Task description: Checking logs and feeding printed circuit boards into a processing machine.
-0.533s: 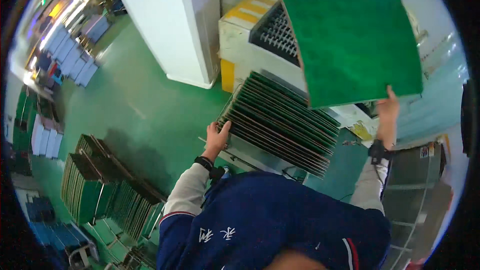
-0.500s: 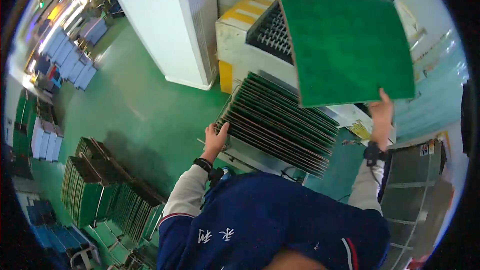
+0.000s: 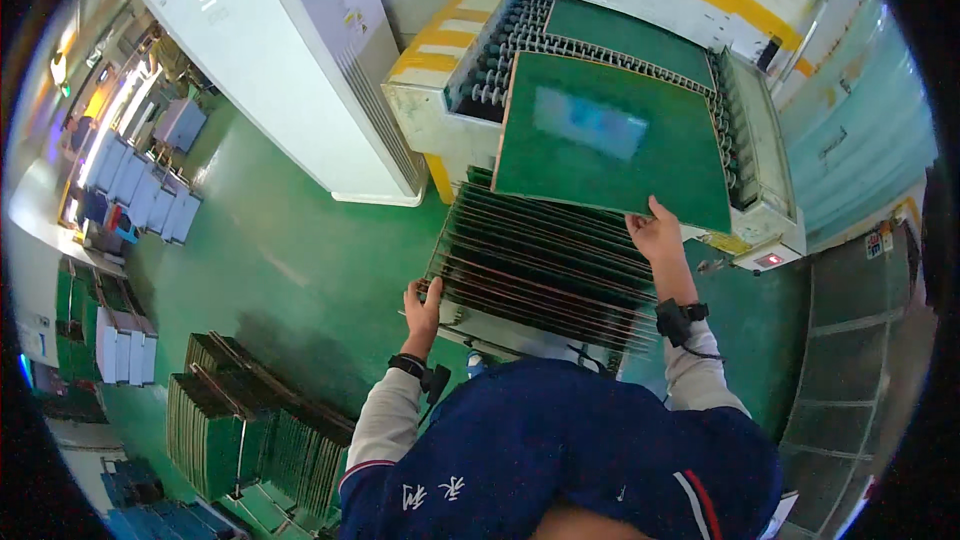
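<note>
My right hand (image 3: 662, 236) grips the near edge of a flat green panel (image 3: 610, 130), thumb on top. The panel lies tilted over the rollers (image 3: 490, 93) of a conveyor machine, with a bright reflection on its face. Below it, a rack of upright green panels (image 3: 545, 265) stands close in front of me, their thin edges in rows. My left hand (image 3: 422, 312) is at the left end of these panels, fingers closed at the corner of one of the nearer ones. A second green panel (image 3: 630, 35) lies farther in on the rollers.
A tall white cabinet (image 3: 290, 70) stands left of the machine. More green panels (image 3: 205, 430) fill racks at lower left. A small control box (image 3: 770, 258) sits at the machine's right corner; a grey ribbed panel (image 3: 850, 370) stands at far right.
The panel in my right hand has come down from a raised, steep position toward the rollers, and the hand has moved left. My left hand stays at the rack. The view has shifted.
</note>
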Tool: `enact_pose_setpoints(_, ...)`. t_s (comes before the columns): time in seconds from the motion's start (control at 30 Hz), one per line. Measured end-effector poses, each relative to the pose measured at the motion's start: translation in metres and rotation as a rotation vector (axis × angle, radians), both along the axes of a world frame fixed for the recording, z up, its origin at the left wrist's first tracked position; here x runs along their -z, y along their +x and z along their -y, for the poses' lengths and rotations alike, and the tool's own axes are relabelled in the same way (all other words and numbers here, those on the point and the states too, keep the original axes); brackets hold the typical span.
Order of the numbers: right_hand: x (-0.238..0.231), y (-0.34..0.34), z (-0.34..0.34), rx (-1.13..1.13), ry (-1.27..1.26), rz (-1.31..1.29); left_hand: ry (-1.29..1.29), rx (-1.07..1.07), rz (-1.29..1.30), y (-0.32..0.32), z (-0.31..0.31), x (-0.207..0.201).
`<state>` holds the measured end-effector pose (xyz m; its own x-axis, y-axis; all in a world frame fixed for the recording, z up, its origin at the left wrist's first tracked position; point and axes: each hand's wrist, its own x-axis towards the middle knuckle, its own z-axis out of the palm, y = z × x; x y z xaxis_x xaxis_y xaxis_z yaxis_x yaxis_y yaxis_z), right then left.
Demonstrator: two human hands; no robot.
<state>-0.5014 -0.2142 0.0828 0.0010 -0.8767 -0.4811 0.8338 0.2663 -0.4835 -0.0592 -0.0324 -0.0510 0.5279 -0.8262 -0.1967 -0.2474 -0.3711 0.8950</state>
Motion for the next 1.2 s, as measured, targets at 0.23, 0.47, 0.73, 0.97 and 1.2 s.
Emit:
enact_pose_setpoints(0.23, 0.009, 0.010, 0.020, -0.152, -0.029, -0.058, -0.037, -0.026, 0.002, -0.007, 0.004, -0.001)
enact_pose_setpoints(0.47, 0.007, 0.015, 0.045, -0.092, -0.030, -0.058, -0.048, -0.089, -0.111, 0.001, -0.001, 0.018)
enact_pose_setpoints(0.73, 0.010, 0.002, 0.056, -0.099, -0.004, -0.064, -0.035, -0.114, -0.162, -0.005, 0.001, 0.009)
enact_pose_setpoints(0.97, 0.011, -0.001, 0.061, -0.219, 0.031, -0.165, -0.069, -0.111, -0.248, -0.009, 0.000, -0.001)
enact_pose_setpoints(1.2, 0.015, 0.000, 0.069, -0.282, 0.038, -0.196, -0.067, -0.122, -0.198, -0.011, -0.002, -0.003)
